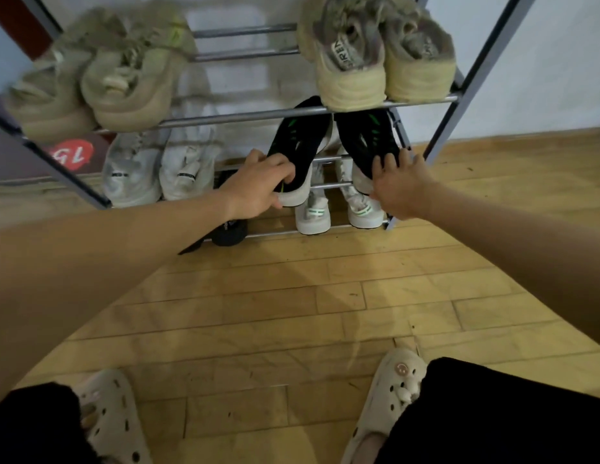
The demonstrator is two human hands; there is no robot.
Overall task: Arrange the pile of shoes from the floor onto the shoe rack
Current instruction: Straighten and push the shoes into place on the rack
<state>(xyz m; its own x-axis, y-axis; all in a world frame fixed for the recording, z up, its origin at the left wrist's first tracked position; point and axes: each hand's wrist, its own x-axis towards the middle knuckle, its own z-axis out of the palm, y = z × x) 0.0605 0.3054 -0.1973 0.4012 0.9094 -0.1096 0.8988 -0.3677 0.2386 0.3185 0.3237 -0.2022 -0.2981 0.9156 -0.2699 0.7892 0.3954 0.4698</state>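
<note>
Two black sneakers [300, 142], green-streaked, white-soled | left hand [258, 185] grips one heel | right hand [400, 189] flat-fingered on other

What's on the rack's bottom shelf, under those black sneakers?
Under the black sneakers sits a white pair with green heel stripes, and a dark shoe at its left. The left hand and arm cover most of that one.

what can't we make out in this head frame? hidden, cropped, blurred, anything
- Dark item on the bottom tier, head view: mostly hidden by the left forearm; type unclear.
- Left pair of beige sneakers on the upper tier: motion-blurred, details unreadable.
- Shoe rack: top cut off by the frame edge, so any higher tiers are unseen.
- Right black shoe: heel covered by the right hand; contact unclear.
- Red sign behind the rack: partly blocked, text incomplete.
</note>
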